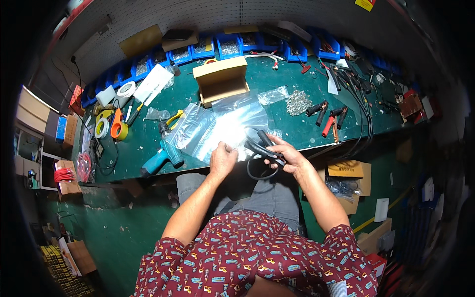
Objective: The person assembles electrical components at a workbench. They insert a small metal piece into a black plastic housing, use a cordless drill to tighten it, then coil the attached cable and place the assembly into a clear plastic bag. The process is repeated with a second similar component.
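My right hand [288, 155] is wrapped round a black cable clamp [264, 138] with long handles, just over the front edge of the bench. From it a black cable [250, 173] hangs in a loop below my fingers. My left hand [223, 159] is closed, its fingertips pinched together. Whatever it may hold is too small or hidden. Clear plastic bags [200, 129] lie on the bench beyond both hands, brightly lit in the middle. An open cardboard box [221, 76] stands behind the bags.
A teal cordless drill [162, 158] lies left of my left hand. Tape rolls [118, 129] sit farther left. To the right are red and black clamps [328, 124], a heap of metal parts [299, 103] and black cables [363, 119]. Blue bins [229, 45] line the back.
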